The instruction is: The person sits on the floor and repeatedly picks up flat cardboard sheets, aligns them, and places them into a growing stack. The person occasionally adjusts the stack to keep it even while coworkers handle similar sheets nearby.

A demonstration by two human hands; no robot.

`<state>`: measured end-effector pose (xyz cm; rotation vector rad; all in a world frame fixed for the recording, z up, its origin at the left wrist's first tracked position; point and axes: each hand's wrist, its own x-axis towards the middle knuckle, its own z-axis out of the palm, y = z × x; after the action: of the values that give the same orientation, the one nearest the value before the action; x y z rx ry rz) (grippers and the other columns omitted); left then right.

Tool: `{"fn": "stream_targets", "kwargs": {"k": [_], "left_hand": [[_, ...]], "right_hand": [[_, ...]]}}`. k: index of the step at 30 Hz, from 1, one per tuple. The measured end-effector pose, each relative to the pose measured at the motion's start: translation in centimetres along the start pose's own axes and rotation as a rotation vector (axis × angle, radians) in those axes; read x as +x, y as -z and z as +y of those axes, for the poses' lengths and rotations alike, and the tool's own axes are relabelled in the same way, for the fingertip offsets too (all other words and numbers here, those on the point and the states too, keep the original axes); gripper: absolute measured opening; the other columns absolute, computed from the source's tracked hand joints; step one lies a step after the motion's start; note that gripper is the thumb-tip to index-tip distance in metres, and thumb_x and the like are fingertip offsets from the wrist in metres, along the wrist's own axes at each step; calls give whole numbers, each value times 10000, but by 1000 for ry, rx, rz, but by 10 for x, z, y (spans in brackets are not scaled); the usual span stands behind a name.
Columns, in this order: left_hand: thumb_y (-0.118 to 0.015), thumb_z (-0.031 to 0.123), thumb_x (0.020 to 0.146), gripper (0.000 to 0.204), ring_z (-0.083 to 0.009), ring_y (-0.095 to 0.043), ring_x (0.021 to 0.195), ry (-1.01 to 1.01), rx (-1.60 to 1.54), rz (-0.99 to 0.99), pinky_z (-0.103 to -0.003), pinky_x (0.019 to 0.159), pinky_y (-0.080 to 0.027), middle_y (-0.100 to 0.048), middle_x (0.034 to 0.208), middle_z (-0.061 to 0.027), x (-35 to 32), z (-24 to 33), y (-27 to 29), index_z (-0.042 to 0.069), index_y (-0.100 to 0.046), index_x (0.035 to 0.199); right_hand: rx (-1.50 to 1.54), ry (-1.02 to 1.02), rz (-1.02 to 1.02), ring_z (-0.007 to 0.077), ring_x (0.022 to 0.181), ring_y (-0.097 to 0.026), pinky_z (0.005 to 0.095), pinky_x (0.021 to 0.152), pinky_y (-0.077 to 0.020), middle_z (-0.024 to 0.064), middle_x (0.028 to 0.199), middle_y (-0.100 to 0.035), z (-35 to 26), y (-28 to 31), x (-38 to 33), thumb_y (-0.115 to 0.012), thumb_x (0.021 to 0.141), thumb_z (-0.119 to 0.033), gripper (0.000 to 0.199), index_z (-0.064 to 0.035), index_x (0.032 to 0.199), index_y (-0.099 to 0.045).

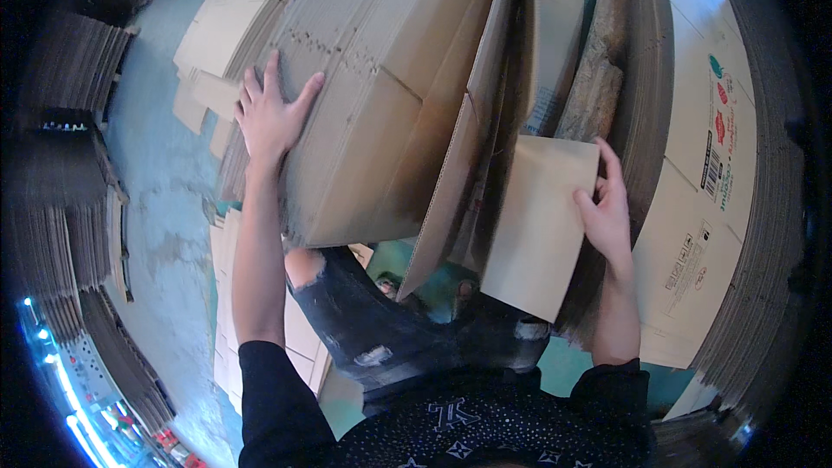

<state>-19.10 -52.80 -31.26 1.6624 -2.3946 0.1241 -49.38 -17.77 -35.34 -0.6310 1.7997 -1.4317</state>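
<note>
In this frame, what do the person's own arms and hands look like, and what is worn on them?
Both hands are bare: left hand, right hand, no gloves, rings or watch visible. Forearms are uncovered. Black sleeves are pushed up near the elbows, on a black top with a pale dotted pattern.

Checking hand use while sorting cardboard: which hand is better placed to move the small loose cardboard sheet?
Right. The right hand already grips the small cardboard sheet by its edge, while the left hand lies flat on the large folded cardboard stack, apart from it.

Left hand (270, 117) spread flat; right hand (604, 208) pinching, arms outstretched.
</note>
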Motion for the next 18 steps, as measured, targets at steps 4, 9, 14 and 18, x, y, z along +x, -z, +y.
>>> {"fn": "stream_targets", "kwargs": {"k": [4,9,14,18], "left_hand": [[-540,765,825,937,-433,-280,1441,-1,-9,8,-570,1164,-197,-308,1540,-286,-1,-1,0,175,-360,1530],[-540,795,801,1007,-450,-244,1456,16,-12,-57,-599,1162,-170,-262,1556,-302,1,3,5,176,-298,1557],[-561,858,726,1138,-489,-223,1450,-39,13,-98,-634,1142,-172,-222,1546,-349,-3,0,8,153,-264,1568],[-575,883,688,1189,-518,-225,1435,-128,9,-144,-659,1119,-196,-219,1532,-365,-6,-7,18,150,-261,1570]], "right_hand": [[-370,0,192,205,834,-705,348,755,-548,156,1008,-722,-11,9,-3,-572,800,20,820,-148,1539,-259],[-649,73,218,355,705,-679,455,703,-541,230,924,-708,-15,8,-5,-598,803,-76,786,-161,1521,-289],[-738,170,207,452,770,-668,555,744,-520,274,926,-699,-6,0,3,-644,843,-199,730,-114,1492,-321],[-843,229,218,482,818,-662,563,774,-520,288,904,-693,-3,-20,4,-700,844,-252,791,-95,1499,-286]]}}
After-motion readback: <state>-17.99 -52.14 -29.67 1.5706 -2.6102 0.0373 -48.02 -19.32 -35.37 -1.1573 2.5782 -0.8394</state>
